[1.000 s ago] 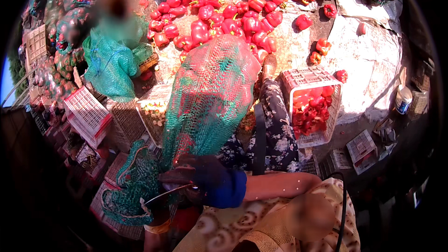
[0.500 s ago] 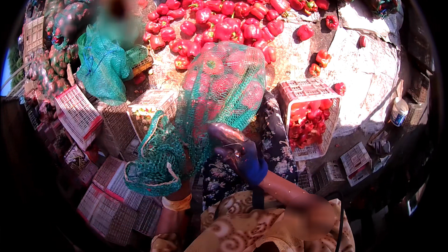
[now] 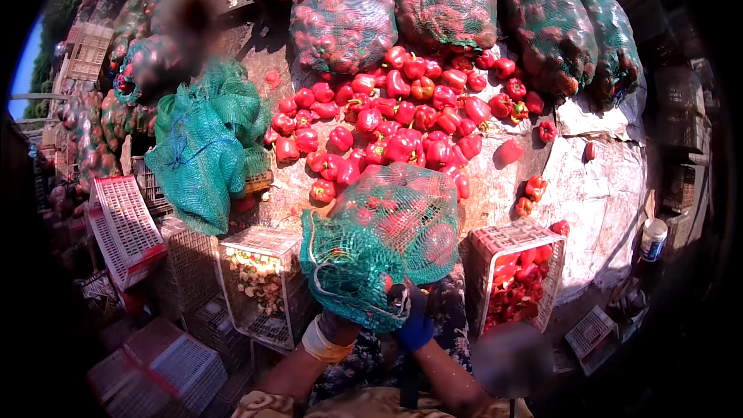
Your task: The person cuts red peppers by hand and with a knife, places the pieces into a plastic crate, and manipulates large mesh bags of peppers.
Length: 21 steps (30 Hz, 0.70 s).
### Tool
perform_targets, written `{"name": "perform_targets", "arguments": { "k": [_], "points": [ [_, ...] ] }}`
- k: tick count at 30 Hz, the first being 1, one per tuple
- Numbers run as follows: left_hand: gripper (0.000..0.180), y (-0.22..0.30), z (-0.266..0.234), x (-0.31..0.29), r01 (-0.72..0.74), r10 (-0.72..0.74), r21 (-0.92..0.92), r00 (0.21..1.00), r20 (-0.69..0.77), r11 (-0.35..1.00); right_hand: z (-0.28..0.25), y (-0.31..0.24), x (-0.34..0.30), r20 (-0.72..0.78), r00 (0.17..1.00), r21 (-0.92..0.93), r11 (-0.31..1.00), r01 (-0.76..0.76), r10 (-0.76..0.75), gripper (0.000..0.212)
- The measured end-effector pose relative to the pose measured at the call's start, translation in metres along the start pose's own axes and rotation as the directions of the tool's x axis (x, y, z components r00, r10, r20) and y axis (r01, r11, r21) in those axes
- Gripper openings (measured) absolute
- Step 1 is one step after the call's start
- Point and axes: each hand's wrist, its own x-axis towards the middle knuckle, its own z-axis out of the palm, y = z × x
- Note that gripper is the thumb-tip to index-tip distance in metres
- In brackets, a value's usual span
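1. The green mesh bag [image 3: 422, 213] lies right in front of the person, between two crates, with red peppers showing through its far part and its pale-edged loose end [image 3: 348, 279] bunched toward the body
2. The left hand [image 3: 339, 328] is under the bunched mesh; its fingers are hidden, so I cannot tell how they stand
3. The right hand [image 3: 415, 310] is at the loose end's right edge, fingers partly covered; whether they pinch the mesh I cannot tell
4. The step in hand looks like managing the bag's loose end; the next move probably calls for both hands gathering that edge evenly
5. Loose red peppers [image 3: 402, 147] spread just beyond the bag
6. At its left is a crate of pale trimmings [image 3: 267, 240], at its right a crate of red pieces [image 3: 507, 237]
7. Farther off stand filled mesh bags [image 3: 445, 0]
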Motion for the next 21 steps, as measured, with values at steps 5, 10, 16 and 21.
{"name": "perform_targets", "arguments": {
  "k": [5,10,16,21],
  "points": [
    [0.04,-0.047,0.0,-0.011,0.145,0.057,-0.631,0.955,0.29,0.762,0.026,0.026,-0.017,-0.115,0.875,0.527,0.775,-0.348,0.471,0.013],
    [0.067,-0.076,-0.044,0.026,0.024,0.178,-0.331,0.805,0.565,0.943,0.013,0.044,-0.018,-0.137,0.953,0.121,0.959,-0.255,0.27,0.026],
    [0.063,-0.044,0.026,0.003,0.093,-0.178,0.158,0.284,0.942,0.983,-0.003,0.031,-0.003,0.192,0.981,-0.174,0.982,0.074,-0.04,0.04],
    [0.054,-0.026,0.069,-0.024,0.246,-0.003,-0.126,0.465,0.885,0.961,-0.038,-0.036,0.042,0.352,0.924,-0.191,0.956,0.224,-0.147,0.034]
  ]
}}
